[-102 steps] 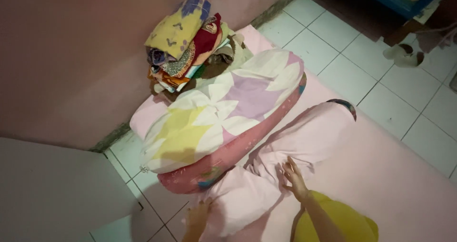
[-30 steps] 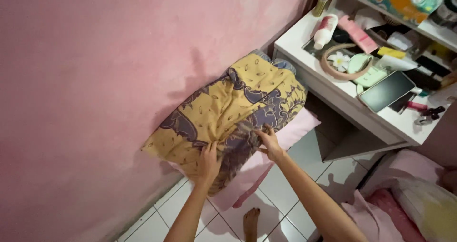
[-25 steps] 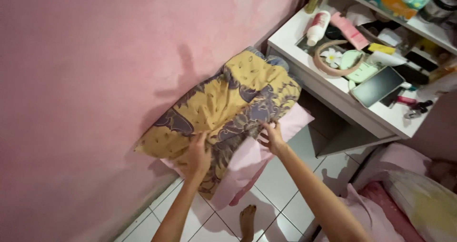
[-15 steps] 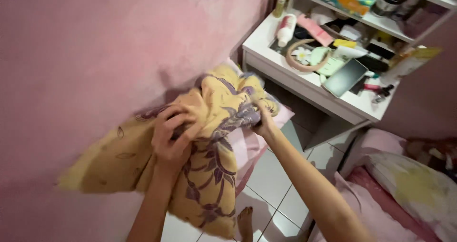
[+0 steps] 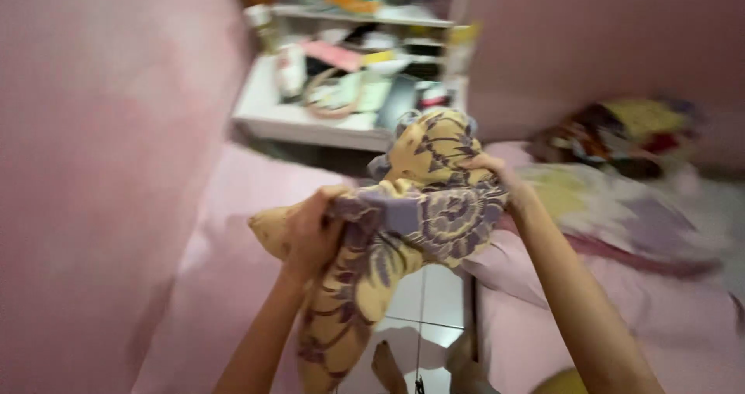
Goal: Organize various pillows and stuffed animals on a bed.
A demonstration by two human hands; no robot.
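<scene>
Lift step: left hand (image 5: 310,235) and right hand (image 5: 493,178) both grip the yellow pillow (image 5: 411,208) closed-fisted, clear of the floor; next move needs a firm hold.

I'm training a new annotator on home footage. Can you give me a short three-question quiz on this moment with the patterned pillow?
1. True or false: both hands grip the yellow and purple pillow.
2. What stands behind the pillow, against the pink wall?
A. a white shelf unit cluttered with small items
B. a bicycle
C. a washing machine
3. Is the pillow lying on the floor or held up in the air?

Key
1. True: the left hand clutches its near end, the right hand its far side.
2. A, the white shelf unit, blurred.
3. Held up, above the white floor tiles.
</scene>
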